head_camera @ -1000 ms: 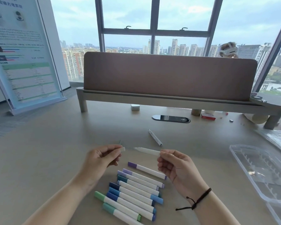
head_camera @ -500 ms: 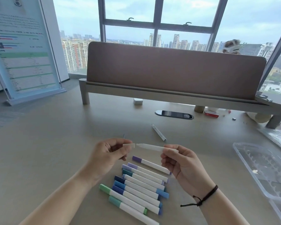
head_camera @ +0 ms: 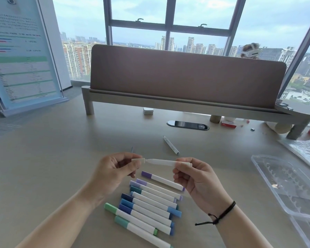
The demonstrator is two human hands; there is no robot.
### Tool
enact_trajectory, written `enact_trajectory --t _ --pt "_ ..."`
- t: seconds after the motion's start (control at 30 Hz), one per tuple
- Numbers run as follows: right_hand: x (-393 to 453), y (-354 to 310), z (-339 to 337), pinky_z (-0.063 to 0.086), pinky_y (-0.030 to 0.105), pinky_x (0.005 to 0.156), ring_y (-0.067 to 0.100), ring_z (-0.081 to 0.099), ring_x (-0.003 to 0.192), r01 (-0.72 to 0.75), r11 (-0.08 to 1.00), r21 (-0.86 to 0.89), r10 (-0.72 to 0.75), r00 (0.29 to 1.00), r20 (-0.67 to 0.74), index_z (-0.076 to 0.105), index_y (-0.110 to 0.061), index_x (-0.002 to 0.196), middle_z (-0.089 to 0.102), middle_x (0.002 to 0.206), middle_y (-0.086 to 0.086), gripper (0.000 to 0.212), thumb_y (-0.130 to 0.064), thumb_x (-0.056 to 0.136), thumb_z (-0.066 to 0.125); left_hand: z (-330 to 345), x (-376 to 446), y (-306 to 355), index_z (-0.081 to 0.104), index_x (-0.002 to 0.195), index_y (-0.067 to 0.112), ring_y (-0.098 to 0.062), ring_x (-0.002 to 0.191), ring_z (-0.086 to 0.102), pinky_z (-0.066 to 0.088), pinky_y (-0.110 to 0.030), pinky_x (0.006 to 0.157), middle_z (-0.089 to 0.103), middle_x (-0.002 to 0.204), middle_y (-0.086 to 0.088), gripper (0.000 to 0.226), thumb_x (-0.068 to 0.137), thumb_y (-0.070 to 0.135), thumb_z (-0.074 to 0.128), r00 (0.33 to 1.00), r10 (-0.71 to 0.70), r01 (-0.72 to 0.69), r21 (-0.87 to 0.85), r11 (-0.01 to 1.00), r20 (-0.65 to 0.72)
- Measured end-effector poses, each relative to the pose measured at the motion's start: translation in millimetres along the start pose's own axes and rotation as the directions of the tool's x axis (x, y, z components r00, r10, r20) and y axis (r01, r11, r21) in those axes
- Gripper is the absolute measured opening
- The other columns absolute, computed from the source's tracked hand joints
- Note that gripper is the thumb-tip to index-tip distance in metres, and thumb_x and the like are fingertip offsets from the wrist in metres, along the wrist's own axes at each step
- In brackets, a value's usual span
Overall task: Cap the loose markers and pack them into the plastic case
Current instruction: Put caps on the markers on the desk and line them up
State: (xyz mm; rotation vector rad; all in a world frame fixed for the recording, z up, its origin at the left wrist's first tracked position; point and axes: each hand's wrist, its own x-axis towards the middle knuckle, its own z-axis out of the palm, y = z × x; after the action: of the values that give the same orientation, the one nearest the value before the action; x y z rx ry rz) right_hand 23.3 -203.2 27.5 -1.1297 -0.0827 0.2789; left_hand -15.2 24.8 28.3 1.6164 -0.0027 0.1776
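Pinching a white cap (head_camera: 138, 160) in your left hand (head_camera: 115, 173), you hold it just off the tip of the white marker (head_camera: 161, 162) that your right hand (head_camera: 197, 179) grips by its far end, both above the desk (head_camera: 52, 158). Capped markers (head_camera: 147, 203) lie in a row beneath your hands. Well off to your right sits the plastic case (head_camera: 290, 187).

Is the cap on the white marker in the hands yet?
Not yet. The left hand pinches the white cap right at the tip of the white marker held by the right hand; it isn't pushed on.
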Motion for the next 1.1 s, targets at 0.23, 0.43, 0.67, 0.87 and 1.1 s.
enact_trajectory --t 0.23,0.43,0.67,0.87,1.1 --pt "-4.5 -2.5 3.5 0.058 0.03 0.056 0.027 0.064 0.054 0.012 0.998 -0.059 -0.009 0.998 0.063 0.069 0.006 0.084 0.066 0.072 0.026 0.018 -0.003 0.068 0.072 3.5 -3.9 3.8 0.081 0.085 0.016 -0.023 0.065 0.066 0.06 -0.026 0.068 0.072 0.076 -0.021 0.017 0.074 0.019 0.07 0.998 0.01 -0.005 -0.071 0.997 0.069" --pt "-5.1 -3.9 5.2 0.059 0.031 0.057 0.029 0.066 0.056 0.052 0.995 -0.091 -0.046 0.996 0.07 0.073 0.004 0.079 0.067 0.073 0.03 0.032 -0.014 0.055 0.081 2.2 -5.5 4.0 0.082 0.087 0.023 -0.025 0.066 0.066 0.06 -0.029 0.068 0.073 0.077 -0.018 0.017 0.076 0.021 0.069 0.996 0.059 -0.055 -0.053 0.997 0.07" --pt "-3.2 1.5 2.6 0.06 0.034 0.06 0.033 0.069 0.059 0.092 0.988 -0.123 -0.083 0.993 0.08 0.076 0.002 0.08 0.068 0.075 0.032 0.065 -0.038 0.034 0.101 4.4 -4.5 -3.0 0.081 0.091 0.011 -0.027 0.066 0.062 0.059 -0.032 0.068 0.071 0.077 -0.022 0.019 0.076 0.017 0.07 0.997 0.039 -0.032 -0.111 0.993 0.064" --pt "-2.8 2.4 2.4 0.06 0.035 0.061 0.034 0.069 0.059 0.091 0.988 -0.127 -0.081 0.993 0.081 0.076 0.002 0.08 0.068 0.076 0.033 0.054 -0.03 0.042 0.098 2.7 -2.6 -5.6 0.081 0.092 0.014 -0.027 0.068 0.065 0.06 -0.033 0.069 0.073 0.079 -0.021 0.019 0.077 0.018 0.07 0.996 0.037 -0.028 -0.108 0.994 0.083" --pt "5.5 3.6 -1.0 0.059 0.03 0.066 0.028 0.067 0.064 0.191 0.917 -0.35 -0.211 0.977 -0.021 0.075 -0.004 0.078 0.071 0.072 0.022 0.009 -0.001 0.071 0.08 5.7 4.2 -13.5 0.076 0.102 0.024 -0.016 0.071 0.067 0.056 -0.02 0.067 0.075 0.08 0.003 0.023 0.079 0.025 0.071 0.989 0.148 -0.148 0.154 0.977 0.016"
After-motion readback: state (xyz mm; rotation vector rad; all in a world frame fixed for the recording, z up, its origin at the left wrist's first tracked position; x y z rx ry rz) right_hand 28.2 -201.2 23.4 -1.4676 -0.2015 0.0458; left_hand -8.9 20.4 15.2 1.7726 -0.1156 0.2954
